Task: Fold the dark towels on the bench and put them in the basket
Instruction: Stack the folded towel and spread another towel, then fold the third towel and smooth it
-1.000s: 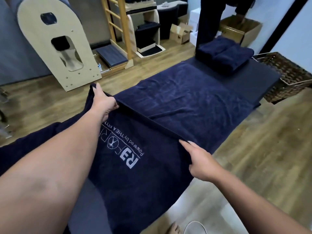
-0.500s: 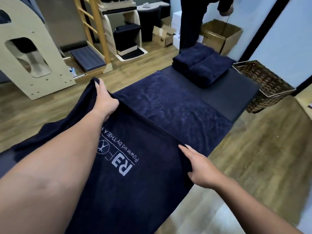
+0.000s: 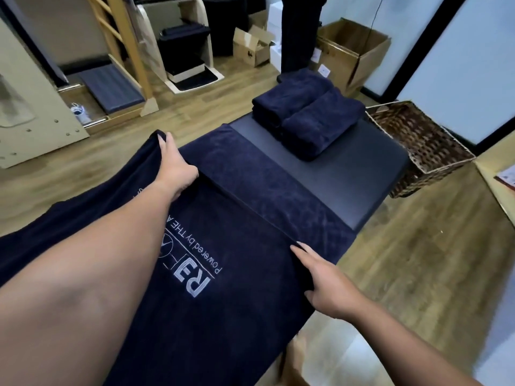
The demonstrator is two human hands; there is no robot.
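- Since the frame 1 second earlier, both hands have carried the towel's near edge farther up the bench, so the strip of uncovered lower layer beyond the fold has narrowed.
- Left hand [image 3: 174, 165] is closed on the far-left corner of the folded-over edge, fingers curled over the cloth and thumb toward the fold line.
- Right hand [image 3: 324, 282] pinches the same edge at the right side, fingers extended along the hem with the cloth caught beneath them.
- Between the 2 hands the dark towel [image 3: 223, 246] is stretched fairly flat, its upper layer showing a pale printed logo [image 3: 192, 277]; the lower layer [image 3: 276, 196] lies on the bench [image 3: 348, 174], while the left part of the towel spills off the bench's side.
- Beyond it, 2 folded towels [image 3: 309, 115] sit side by side at the far end of the bench, not yet moved.
- Just off the bench's far right corner, the wicker basket [image 3: 418, 146] stands on the wooden floor [image 3: 418, 260]; no towel is visible in it.
- Judging by its drape and nap, the towel looks soft, limp and light, so it should be held at corners or along a hem, with both edges kept taut to stop sagging.
- A standing person's dark trouser legs [image 3: 298, 34] appear behind the bench beside an open cardboard box [image 3: 354, 48].
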